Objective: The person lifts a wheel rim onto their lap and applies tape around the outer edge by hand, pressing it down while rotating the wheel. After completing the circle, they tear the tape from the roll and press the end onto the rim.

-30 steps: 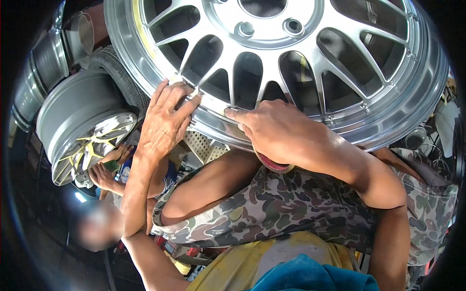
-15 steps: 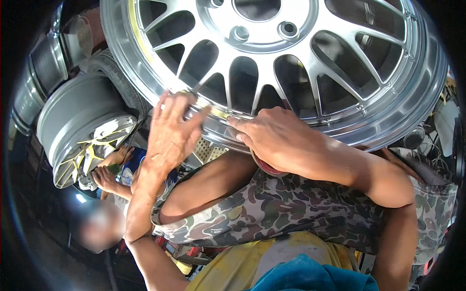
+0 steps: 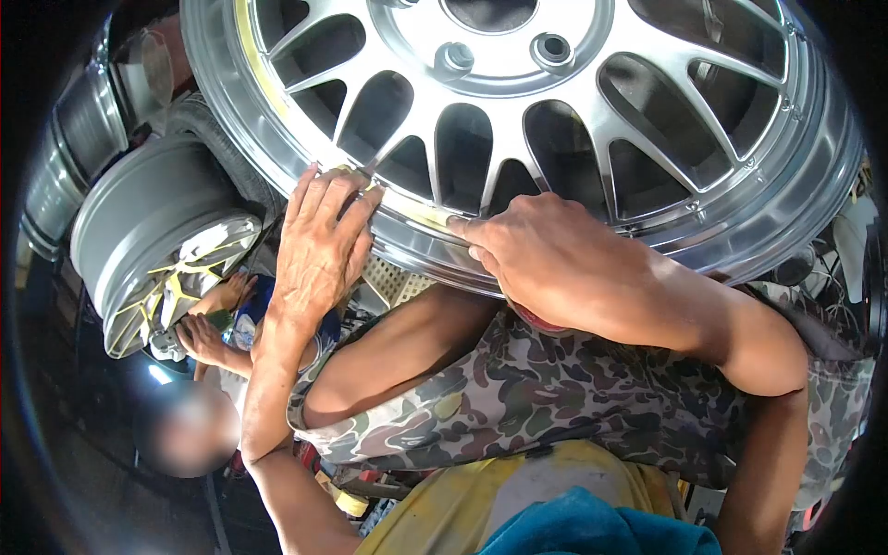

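Observation:
A large silver multi-spoke wheel lies in front of me above my lap. Yellowish tape runs along its inner rim edge, from the upper left down to my right hand. My left hand rests on the rim at the lower left, fingers bent over the tape and slightly apart. At the tape's end, my right hand points its index finger onto the strip, with the other fingers curled under. A red-edged round object, maybe a tape roll, shows partly beneath the right hand.
On the left stands another wheel with yellow-marked spokes, beside a dark tire. A co-worker's hands are at its face, holding a tool. Shiny rim barrels stand behind. A perforated crate shows below the big wheel.
The left hand has settled, with its fingers closer to the rim edge. My right hand has moved slightly right along the tape. The big wheel appears shifted a little in view.

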Action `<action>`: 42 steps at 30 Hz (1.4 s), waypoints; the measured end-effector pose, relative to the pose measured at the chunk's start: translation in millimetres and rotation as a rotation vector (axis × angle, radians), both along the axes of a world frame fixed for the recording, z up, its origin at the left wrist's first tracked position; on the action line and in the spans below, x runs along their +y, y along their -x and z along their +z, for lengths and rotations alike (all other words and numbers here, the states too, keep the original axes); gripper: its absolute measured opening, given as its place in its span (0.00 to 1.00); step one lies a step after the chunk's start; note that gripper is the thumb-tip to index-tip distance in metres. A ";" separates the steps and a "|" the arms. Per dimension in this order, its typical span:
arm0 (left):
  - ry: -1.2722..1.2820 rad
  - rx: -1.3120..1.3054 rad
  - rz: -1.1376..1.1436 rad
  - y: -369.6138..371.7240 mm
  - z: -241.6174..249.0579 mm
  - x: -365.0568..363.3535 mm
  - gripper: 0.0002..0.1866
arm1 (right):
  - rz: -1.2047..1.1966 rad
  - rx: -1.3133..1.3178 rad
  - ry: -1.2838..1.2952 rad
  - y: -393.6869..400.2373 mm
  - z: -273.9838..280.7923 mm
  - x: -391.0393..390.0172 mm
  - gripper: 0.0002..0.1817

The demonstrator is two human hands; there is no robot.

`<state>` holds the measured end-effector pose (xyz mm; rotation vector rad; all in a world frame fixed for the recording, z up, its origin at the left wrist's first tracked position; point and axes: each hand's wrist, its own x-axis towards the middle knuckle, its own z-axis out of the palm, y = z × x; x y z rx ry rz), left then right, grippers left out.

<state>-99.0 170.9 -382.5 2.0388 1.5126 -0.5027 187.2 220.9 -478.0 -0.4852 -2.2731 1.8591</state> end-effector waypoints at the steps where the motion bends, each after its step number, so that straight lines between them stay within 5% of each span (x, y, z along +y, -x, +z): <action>1: -0.002 -0.010 0.011 -0.2 -0.7 -0.5 0.24 | 0.028 -0.006 -0.003 0.6 -1.7 -0.6 0.19; 14: 0.090 -0.205 0.091 -23.5 -1.4 -7.0 0.25 | 0.102 -0.037 -0.014 6.0 0.4 6.3 0.21; 17: 0.034 -0.047 0.053 -12.2 5.2 2.3 0.24 | 0.222 -0.143 0.107 4.8 9.2 21.8 0.21; 30: 0.074 -0.126 0.048 -20.1 -1.2 -6.2 0.25 | 0.227 -0.160 0.125 6.0 13.9 34.1 0.21; 35: 0.072 -0.137 0.059 -20.6 -1.6 -4.6 0.25 | 0.436 -0.483 0.340 15.9 22.6 47.5 0.21; 42: 0.113 -0.152 0.014 -22.7 -1.5 -6.2 0.28 | 0.319 -0.259 0.157 6.8 14.3 37.4 0.20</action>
